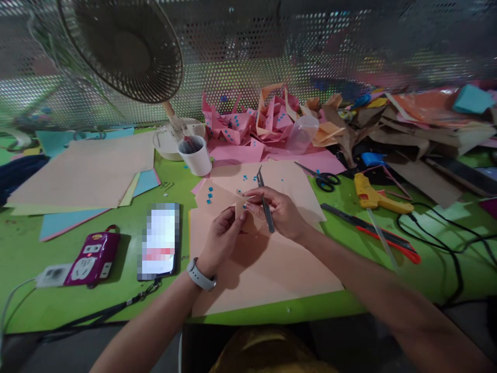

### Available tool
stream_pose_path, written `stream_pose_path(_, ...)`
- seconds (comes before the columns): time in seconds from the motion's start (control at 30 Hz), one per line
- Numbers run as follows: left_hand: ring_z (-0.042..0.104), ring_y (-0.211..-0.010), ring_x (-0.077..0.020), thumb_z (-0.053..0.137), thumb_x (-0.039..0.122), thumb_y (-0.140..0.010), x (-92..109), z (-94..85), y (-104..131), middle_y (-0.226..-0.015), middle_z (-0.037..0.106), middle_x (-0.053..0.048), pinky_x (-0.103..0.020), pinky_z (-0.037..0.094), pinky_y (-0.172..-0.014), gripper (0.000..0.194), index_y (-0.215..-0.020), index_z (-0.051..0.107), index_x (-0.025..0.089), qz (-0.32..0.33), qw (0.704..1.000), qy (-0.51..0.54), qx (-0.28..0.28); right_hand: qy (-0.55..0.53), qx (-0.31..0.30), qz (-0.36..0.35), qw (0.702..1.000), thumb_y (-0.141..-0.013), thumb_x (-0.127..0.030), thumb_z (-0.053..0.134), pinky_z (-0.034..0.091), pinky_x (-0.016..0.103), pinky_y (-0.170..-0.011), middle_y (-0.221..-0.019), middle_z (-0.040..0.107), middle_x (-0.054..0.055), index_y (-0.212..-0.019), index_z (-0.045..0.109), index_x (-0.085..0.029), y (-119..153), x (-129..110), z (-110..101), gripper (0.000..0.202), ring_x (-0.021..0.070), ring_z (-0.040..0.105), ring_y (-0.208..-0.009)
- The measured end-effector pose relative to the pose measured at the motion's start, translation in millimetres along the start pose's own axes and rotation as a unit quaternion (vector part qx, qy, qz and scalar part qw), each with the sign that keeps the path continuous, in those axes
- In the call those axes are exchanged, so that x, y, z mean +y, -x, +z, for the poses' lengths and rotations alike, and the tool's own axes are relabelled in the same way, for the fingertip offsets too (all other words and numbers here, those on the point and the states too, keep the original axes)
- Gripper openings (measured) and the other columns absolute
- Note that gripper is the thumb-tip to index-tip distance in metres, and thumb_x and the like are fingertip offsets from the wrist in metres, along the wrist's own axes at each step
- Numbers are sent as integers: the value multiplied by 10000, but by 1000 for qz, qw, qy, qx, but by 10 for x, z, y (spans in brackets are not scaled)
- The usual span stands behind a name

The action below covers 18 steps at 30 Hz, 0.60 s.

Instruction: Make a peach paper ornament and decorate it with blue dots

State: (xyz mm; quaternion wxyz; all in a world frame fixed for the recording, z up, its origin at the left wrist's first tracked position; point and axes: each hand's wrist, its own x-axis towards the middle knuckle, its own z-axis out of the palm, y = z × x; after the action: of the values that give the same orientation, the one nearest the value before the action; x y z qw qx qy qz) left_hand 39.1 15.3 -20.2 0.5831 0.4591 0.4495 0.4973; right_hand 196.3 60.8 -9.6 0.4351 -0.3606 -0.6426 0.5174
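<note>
My left hand [222, 235], a watch on its wrist, is closed on a small folded piece of peach paper [239, 206] above the peach sheets. In my right hand [286, 213] a pair of tweezers [266, 207] lies between the fingers, its bent tip pointing away from me. The right thumb and forefinger meet at the peach piece, close to a tiny blue square [244, 206]. Several blue squares [210, 196] stick to a peach piece just beyond my left hand. More tiny blue bits [245, 177] lie on the large peach sheet [267, 274].
Scissors [327, 181], a cutter knife [382, 235] and a yellow glue gun [378, 196] with a cable lie on the right. On the left are a phone [160, 241], a purple power socket [93, 256] and paper sheets [85, 166]. A white cup [197, 159], a fan [128, 49] and folded pink paper [240, 124] stand behind.
</note>
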Motion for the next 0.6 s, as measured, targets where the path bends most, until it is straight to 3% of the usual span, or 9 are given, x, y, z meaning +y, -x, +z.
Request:
stream_pose_path(0.1,551,-787,-147,671,445,-828,-8,-7,1,-878,628,-31,-253,472,-698,293,-957,665,182,-2,1000,7,-4,-1,1,-1,1000,-829,-349,678,543,303,-817,-973,712,30,-989,670,-222,2,10,6,204,165,683,-923)
stream_pose_path(0.47,389,-604,-100,696,534,-773,104,18,28,-674,510,14,-223,321,-542,381,-784,651,156,12,999,-36,24,-10,8,-6,1000,-815,-308,684,533,279,-761,-862,721,4,-985,674,-221,23,-20,31,191,145,688,-830)
stream_pose_path(0.6,367,-596,-98,683,524,-790,119,28,30,-657,484,21,-226,305,-542,372,-773,629,156,18,999,-44,17,-12,5,-8,1000,-818,-304,684,532,285,-802,-909,727,14,-970,676,-219,24,-31,30,175,152,696,-878)
